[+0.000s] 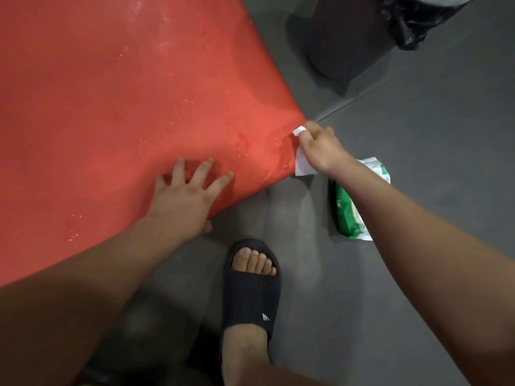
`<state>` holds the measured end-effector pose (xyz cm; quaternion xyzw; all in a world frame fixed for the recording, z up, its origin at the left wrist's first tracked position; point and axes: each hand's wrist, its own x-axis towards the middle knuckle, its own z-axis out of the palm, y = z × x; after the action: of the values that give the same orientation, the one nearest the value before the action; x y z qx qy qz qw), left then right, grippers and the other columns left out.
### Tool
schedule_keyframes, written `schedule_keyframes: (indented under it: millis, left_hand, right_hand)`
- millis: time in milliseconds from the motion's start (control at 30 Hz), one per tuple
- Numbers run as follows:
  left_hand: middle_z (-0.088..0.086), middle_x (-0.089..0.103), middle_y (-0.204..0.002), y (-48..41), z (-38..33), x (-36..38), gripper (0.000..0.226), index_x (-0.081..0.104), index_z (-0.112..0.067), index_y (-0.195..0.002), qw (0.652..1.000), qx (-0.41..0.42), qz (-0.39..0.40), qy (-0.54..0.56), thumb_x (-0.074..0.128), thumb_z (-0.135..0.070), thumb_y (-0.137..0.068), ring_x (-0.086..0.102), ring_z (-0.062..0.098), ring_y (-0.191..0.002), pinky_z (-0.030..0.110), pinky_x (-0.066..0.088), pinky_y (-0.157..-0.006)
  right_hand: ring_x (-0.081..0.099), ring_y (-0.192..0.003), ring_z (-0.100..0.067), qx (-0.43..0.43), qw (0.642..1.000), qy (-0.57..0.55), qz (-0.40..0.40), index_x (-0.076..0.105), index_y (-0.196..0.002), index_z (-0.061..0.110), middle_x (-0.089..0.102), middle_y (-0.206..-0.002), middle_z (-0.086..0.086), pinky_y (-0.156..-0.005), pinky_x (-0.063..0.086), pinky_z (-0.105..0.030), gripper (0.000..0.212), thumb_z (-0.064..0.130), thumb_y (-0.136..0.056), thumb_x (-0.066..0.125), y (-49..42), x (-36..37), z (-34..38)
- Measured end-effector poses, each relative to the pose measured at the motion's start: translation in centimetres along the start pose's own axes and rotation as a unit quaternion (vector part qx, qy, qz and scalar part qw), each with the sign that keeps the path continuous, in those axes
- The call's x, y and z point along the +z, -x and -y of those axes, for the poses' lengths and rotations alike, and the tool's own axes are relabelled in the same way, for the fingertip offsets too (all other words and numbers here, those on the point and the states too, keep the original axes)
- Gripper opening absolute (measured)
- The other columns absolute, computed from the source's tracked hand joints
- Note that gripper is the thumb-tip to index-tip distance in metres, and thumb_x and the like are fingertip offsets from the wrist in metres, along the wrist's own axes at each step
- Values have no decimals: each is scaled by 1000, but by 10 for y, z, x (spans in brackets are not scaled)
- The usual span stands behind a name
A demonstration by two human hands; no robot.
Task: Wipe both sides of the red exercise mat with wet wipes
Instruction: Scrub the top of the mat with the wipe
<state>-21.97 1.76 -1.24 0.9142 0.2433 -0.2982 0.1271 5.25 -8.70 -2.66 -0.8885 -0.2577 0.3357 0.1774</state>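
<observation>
The right hand's (320,147) grip is clamped on a crumpled white wet wipe (302,165), fingers curled round it and knuckles up. It presses the wipe against the right corner of the broad, smooth red exercise mat (125,93). The mat lies flat on the grey tiled floor (418,162), filling the left and far part of the view, with wet droplets glinting on its surface.

The step looks like finishing this corner and its edge. To do it well, fold the wipe over the rim so both edge and top get wiped. Then draw short strokes inward from the corner so the mat does not curl.

The left hand (186,199) lies on the mat near its near edge, 4 fingers spread and straight, the grip apart. The thumb sits at the edge. It seems placed to pin the mat. Both forearms reach forward, the right crossing above a green and white plastic wipes pack (351,215) on the floor.
</observation>
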Motion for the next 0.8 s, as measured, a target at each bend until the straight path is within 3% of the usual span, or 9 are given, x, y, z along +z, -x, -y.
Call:
schedule_keyframes:
  millis: [67, 133, 200, 267, 333, 400, 533, 667, 800]
  left_hand:
    - [-3, 6, -164, -8, 6, -9, 98, 5, -53, -155, 1000, 12, -22, -6, 66, -67, -79, 19, 40, -143, 58, 37, -106]
    - [-3, 16, -160, -15, 16, -17, 88, 15, -51, -155, 999, 12, -44, -2, 57, -73, -80, 26, 36, -138, 53, 39, -105]
    - [-1, 19, -159, -22, 27, -26, 86, 23, -47, -155, 998, -5, -58, 11, 57, -73, -80, 25, 37, -139, 54, 38, -109]
    - [0, 16, -159, -27, 38, -32, 88, 26, -46, -155, 997, -27, -63, 20, 62, -71, -79, 21, 41, -141, 58, 36, -113]
    - [-1, 9, -161, -34, 49, -35, 89, 27, -46, -155, 997, -45, -58, 34, 67, -68, -79, 14, 45, -145, 64, 33, -114]
    - [-2, 3, -165, -39, 58, -33, 91, 22, -49, -156, 997, -50, -35, 46, 68, -67, -79, 9, 49, -148, 66, 30, -116]
    - [-5, -7, -169, -42, 61, -24, 98, 9, -52, -158, 997, -51, -7, 59, 69, -66, -81, 1, 51, -152, 67, 25, -118]
    - [-6, -8, -168, -44, 56, -28, 99, 12, -51, -157, 995, -58, 3, 81, 74, -62, -80, -4, 52, -152, 72, 23, -116]
    - [-5, -7, -167, -47, 55, -29, 100, 15, -50, -156, 995, -60, 10, 84, 76, -61, -78, -4, 54, -150, 75, 24, -113]
  right_hand:
    - [37, -132, -36, -13, 999, 36, -31, 61, -114, 9, 43, -132, -24, -111, 28, -33, 34, 36, -103, 43, -1, -7, 2]
    - [43, -125, -34, -36, 995, 41, -80, 63, -97, 13, 45, -127, -17, -109, 32, -31, 26, 36, -99, 51, -3, -12, 1]
    - [56, -109, -28, -66, 991, 14, -118, 59, -86, 14, 55, -105, -4, -92, 41, -26, 17, 29, -94, 57, -2, -15, 2]
    - [60, -96, -20, -102, 985, 9, -141, 65, -93, 9, 58, -84, 17, -75, 40, -21, 11, 17, -88, 59, 3, -11, 4]
    - [56, -87, -10, -133, 979, 19, -152, 64, -101, 9, 52, -76, 27, -69, 35, -14, 18, 8, -84, 59, 9, -2, 8]
    - [52, -84, -8, -143, 978, 20, -152, 62, -104, 9, 56, -82, 20, -67, 33, -13, 24, 3, -82, 59, 11, 8, 7]
    - [60, -83, -31, -199, 966, 83, -140, 68, -95, 6, 58, -99, -15, -74, 42, -26, 14, 17, -87, 67, 13, 22, -10]
    - [62, -98, -31, -286, 946, 131, -73, 68, -116, 7, 57, -113, -17, -90, 51, -38, 34, 26, -88, 68, 25, 17, -20]
    - [66, -93, -35, -307, 935, 160, -76, 71, -116, 10, 63, -107, -17, -81, 50, -33, 30, 19, -92, 57, 20, 4, -20]
